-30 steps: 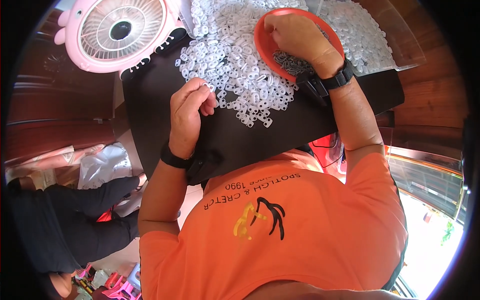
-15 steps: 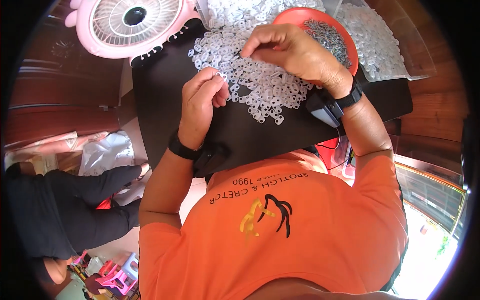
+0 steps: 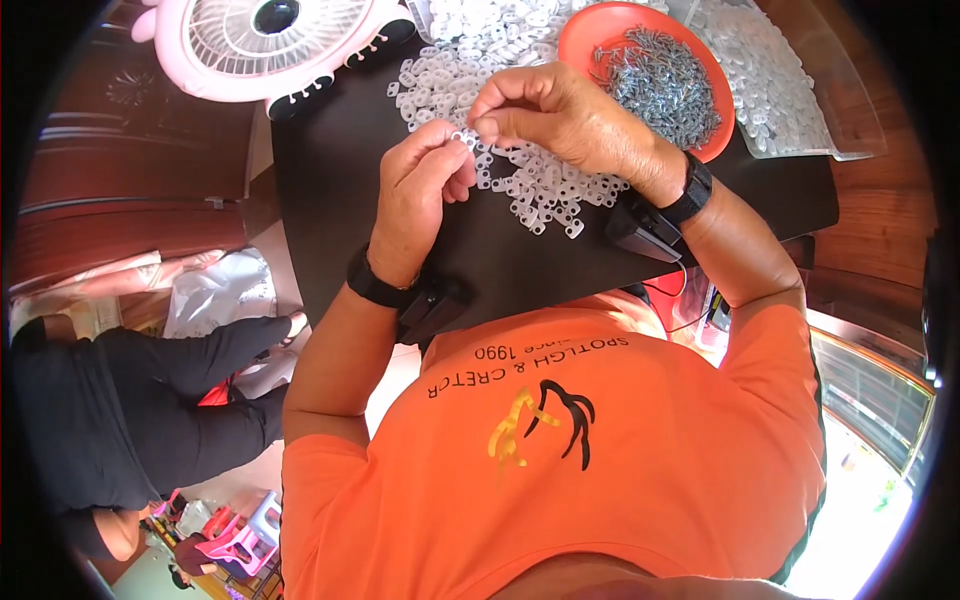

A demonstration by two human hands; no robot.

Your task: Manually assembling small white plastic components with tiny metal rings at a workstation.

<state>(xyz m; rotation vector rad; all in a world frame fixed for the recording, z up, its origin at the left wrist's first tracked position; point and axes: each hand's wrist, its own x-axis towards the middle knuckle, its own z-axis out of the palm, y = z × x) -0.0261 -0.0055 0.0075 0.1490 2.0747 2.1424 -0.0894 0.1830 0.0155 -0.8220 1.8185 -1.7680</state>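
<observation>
My left hand (image 3: 420,195) and my right hand (image 3: 560,115) meet above a black table (image 3: 330,190). Together their fingertips pinch one small white plastic clip (image 3: 465,137). Whether a nail sits in it is too small to tell. Under and beyond the hands lies a heap of white plastic clips (image 3: 500,110). An orange bowl (image 3: 590,35) full of small grey nails (image 3: 660,80) stands just right of my right hand. Both wrists wear black bands.
A pink desk fan (image 3: 250,45) lies at the table's far left corner. A clear bag of more white clips (image 3: 770,80) sits at the far right. Another person in black (image 3: 120,410) sits low on the left, beside a white plastic bag (image 3: 215,290).
My right hand left the orange bowl and came left to meet my left hand, which rose from the heap; both now pinch one clip between them.
</observation>
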